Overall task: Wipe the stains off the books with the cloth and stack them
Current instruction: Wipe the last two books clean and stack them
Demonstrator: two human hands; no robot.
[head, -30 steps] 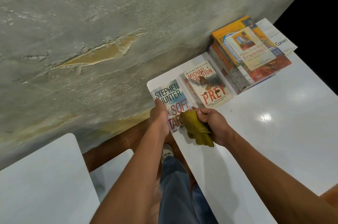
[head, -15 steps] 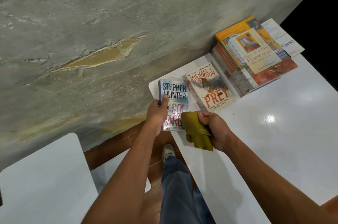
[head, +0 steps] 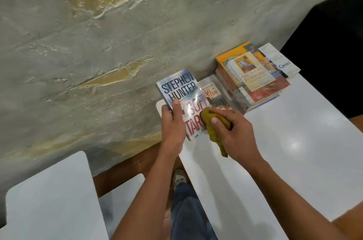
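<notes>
My left hand (head: 172, 122) grips the Stephen Hunter paperback (head: 183, 100) by its spine, lifted over the table's (head: 284, 141) far-left corner; my right hand (head: 231, 131) bunches the yellow cloth (head: 214, 128) against its cover. I judge wiping has barely begun: the Crichton book (head: 213, 95) lies unstacked beside the stack (head: 253, 77) along the far edge, against a peeling wall (head: 117, 43)

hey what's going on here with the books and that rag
A person is cleaning books at a white table. The left hand grips the Stephen Hunter paperback, lifted and tilted up, while the right hand presses a bunched yellow-green cloth against its cover. The Crichton paperback lies flat behind it, and a stack of books sits by the wall.
</notes>
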